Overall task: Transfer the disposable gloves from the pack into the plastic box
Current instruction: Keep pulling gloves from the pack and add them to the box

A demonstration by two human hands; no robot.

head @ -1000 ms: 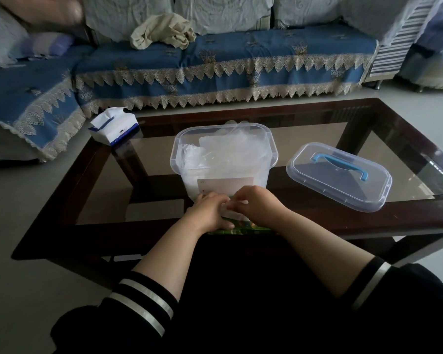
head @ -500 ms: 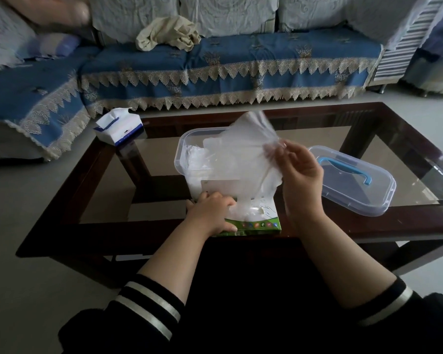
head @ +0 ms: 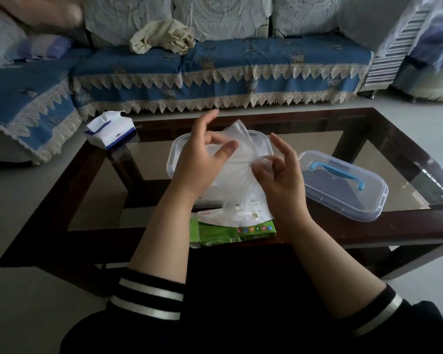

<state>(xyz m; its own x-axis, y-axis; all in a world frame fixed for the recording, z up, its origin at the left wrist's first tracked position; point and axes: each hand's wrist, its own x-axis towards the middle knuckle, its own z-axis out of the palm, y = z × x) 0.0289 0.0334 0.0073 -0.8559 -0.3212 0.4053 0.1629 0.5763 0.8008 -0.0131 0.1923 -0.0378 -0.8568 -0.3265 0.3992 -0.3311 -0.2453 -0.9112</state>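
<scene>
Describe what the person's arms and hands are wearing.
Both hands, left hand and right hand, are bare: no gloves, rings or watch visible. The forearms are bare too. Dark sleeves are pushed up, each cuff with two white stripes: left cuff, right cuff.

two hands (head: 197,164), one box (head: 174,154), one lid (head: 343,190)

Dim, flat daylight; pale glare on the glass table (head: 384,159) at right; wide-angle edges bend; upper left blurs.
</scene>
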